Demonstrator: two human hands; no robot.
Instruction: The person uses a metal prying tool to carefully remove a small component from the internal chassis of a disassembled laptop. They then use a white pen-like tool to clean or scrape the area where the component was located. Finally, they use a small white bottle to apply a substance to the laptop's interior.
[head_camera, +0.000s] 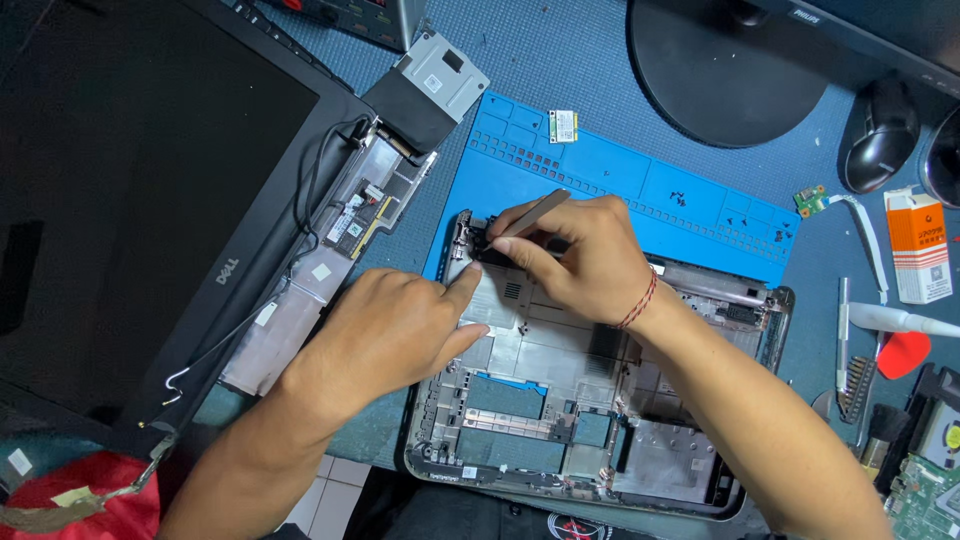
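A grey laptop bottom case (600, 430) lies on a blue work mat (600, 170). My left hand (390, 330) rests flat on the case's left edge, fingers pointing toward the upper left corner. My right hand (580, 250) grips metal tweezers (530, 215), whose tips touch a small dark part at the case's upper left corner, beside the hinge. A red string circles my right wrist.
A detached laptop screen (130, 190) lies at the left with loose cables. A small circuit card (563, 126) sits on the mat. A monitor stand (730, 70), a mouse (880, 135), an orange-white box (920, 250), tools and a green board (925, 495) crowd the right side.
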